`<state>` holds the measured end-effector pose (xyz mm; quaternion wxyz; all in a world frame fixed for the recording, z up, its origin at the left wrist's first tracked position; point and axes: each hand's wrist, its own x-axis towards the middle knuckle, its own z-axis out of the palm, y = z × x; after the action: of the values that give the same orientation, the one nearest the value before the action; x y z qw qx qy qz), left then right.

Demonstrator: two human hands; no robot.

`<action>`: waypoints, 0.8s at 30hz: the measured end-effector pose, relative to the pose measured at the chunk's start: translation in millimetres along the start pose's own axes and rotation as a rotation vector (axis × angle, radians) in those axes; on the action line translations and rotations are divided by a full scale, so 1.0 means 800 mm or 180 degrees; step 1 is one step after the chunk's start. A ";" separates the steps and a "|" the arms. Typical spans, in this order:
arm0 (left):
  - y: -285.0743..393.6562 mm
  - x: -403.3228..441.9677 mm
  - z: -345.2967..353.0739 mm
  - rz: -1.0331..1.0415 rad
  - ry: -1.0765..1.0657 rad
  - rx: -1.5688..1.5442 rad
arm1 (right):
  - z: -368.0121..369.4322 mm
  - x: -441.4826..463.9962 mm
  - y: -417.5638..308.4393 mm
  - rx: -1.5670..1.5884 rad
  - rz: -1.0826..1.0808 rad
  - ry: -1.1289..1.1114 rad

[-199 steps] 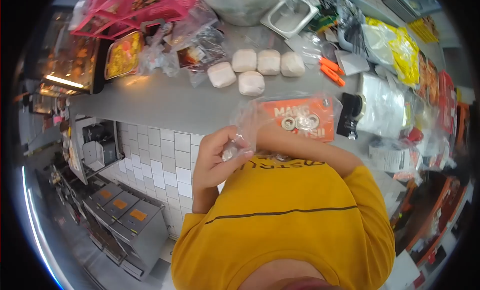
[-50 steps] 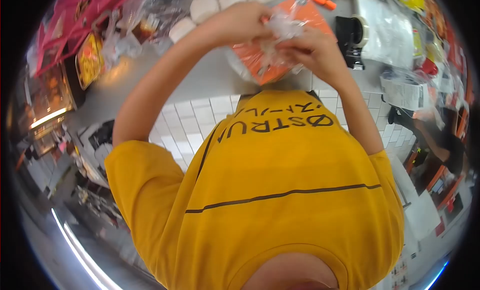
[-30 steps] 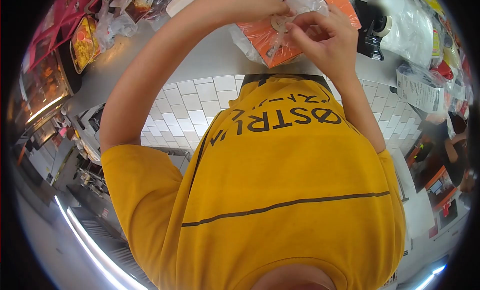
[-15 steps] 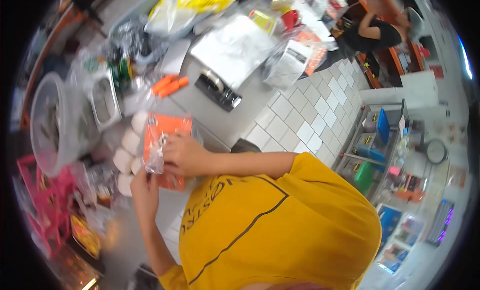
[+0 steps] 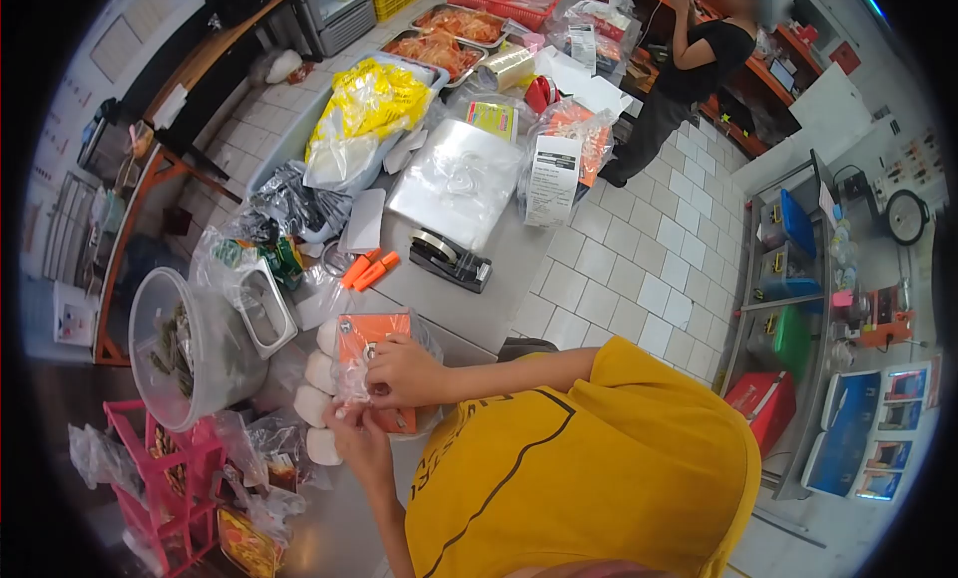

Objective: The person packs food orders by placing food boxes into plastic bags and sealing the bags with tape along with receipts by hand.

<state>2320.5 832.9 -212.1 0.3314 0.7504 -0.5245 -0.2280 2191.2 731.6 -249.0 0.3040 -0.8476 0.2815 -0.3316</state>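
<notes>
On the metal table lies an orange printed packet (image 5: pixel 374 329) with clear plastic about it. My right hand (image 5: pixel 407 373) rests over its middle, fingers bent and pinching the clear plastic. Just below, my left hand (image 5: pixel 361 440) has thumb and fingertips closed on the lower left edge of that plastic. The fingertips of both hands nearly meet. Along the packet's left side runs a row of several white rounded pieces (image 5: pixel 313 405), their kind unclear. Part of the packet is hidden under my right hand.
Beyond the packet are orange markers (image 5: pixel 375 272), a black tape dispenser (image 5: pixel 449 263) and a stack of clear bags (image 5: pixel 457 184). To the left stand a clear plastic tub (image 5: pixel 200 364), a metal pan (image 5: pixel 267 309) and a pink rack (image 5: pixel 165 488). A co-worker (image 5: pixel 689 74) stands behind.
The view has shifted and steadied, so the table sits lower and further right. Both hands stay on the packet's plastic, now with fingertips closer together.
</notes>
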 end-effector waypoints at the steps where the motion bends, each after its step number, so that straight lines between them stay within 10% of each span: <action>1: 0.001 -0.010 -0.006 -0.0005 0.0172 0.0441 | -0.001 0.002 0.000 0.0057 0.0077 0.0058; 24: -0.024 -0.021 0.018 0.0432 -0.0088 -0.1640 | -0.023 0.012 0.018 0.1264 0.0647 -0.0714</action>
<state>2316.9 849.5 -236.5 0.5189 0.6012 -0.5027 -0.3414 2179.8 709.3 -244.1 0.5257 -0.7701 0.2592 -0.2519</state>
